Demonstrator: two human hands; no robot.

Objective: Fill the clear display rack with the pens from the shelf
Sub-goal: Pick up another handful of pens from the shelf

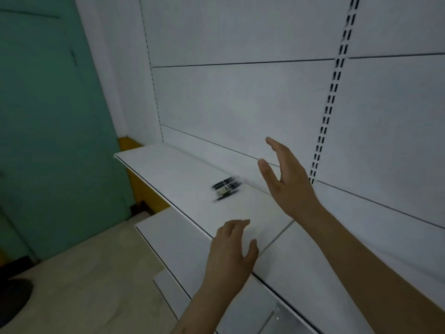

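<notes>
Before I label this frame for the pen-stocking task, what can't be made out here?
- Pens: head view, motion blur smears them; their count and the pale piece among them are unreadable.
- Clear display rack: only a transparent edge shows at the bottom, cut off by the frame; its slots can't be seen.
- Left hand: seen from the back; whether its fingers touch the shelf is unclear.
- Right hand: open, holding nothing.

Smooth matt white shelf [183, 169]; glossy black plastic pens [225, 188].
</notes>
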